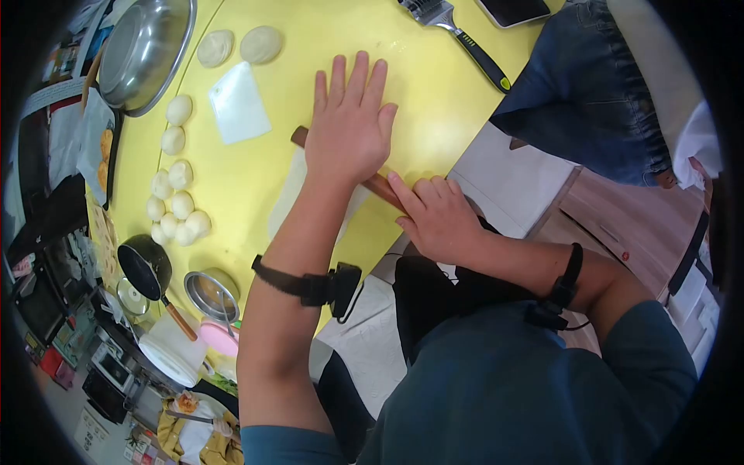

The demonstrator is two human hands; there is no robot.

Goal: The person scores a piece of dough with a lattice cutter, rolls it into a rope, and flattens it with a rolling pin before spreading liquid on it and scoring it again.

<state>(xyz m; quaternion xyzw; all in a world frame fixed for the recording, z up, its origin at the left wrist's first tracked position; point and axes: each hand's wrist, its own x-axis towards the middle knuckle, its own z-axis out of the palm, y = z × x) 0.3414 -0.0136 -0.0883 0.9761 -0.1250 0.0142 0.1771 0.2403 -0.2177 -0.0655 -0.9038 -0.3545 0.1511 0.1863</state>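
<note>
A brown wooden rolling pin [385, 192] lies aslant over a flat pale sheet of dough [287, 198] on the yellow table. My left hand [349, 124] presses on the pin with its palm, fingers stretched out flat beyond it. At the pin's near end, my right hand [442, 217] has its index finger and thumb against the wood, the other fingers curled. My left forearm hides part of the dough sheet. Beyond my left hand lie a white scraper [239, 104] and two larger dough rounds, one of them a smooth disc [261, 45].
Several dough balls [182, 205] sit left on the yellow table [434, 116]. Around them stand a steel bowl [143, 54], a black pan [145, 266] and a steel pot [203, 293]. A black-handled utensil [477, 58] and a phone [513, 9] lie at the far edge, near another person's jeans [581, 101].
</note>
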